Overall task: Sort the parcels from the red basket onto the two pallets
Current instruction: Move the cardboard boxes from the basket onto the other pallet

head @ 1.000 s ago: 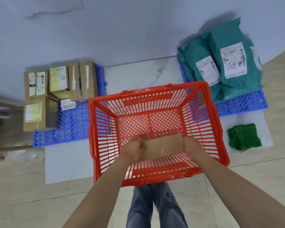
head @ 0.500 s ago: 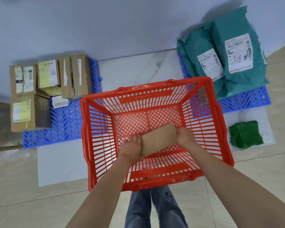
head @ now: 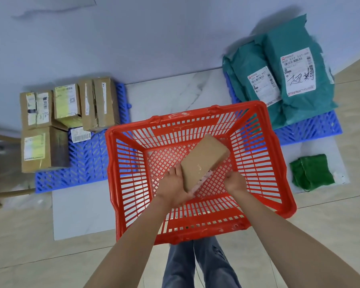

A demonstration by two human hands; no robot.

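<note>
A brown cardboard parcel (head: 203, 161) is tilted up inside the red basket (head: 279, 183), its far end raised. My left hand (head: 175, 187) grips its near end from the left and below. My right hand (head: 236, 181) is just to the right of the parcel, fingers curled, no longer clearly touching it. The left blue pallet (head: 85, 163) carries several cardboard boxes (head: 98, 102). On the right blue pallet (head: 312, 129) lie teal mailer bags (head: 295, 80) with white labels.
A dark green bag (head: 311, 172) lies on the white floor slab (head: 175, 94) right of the basket. A wall rises behind the pallets. Wooden pieces (head: 0, 142) sit at the far left edge. My jeans-clad legs (head: 195, 265) stand under the basket's near rim.
The parcel has been lifted and turned from lying across the basket bottom to pointing away and up. My right hand has slipped off its end; the left hand keeps hold.
</note>
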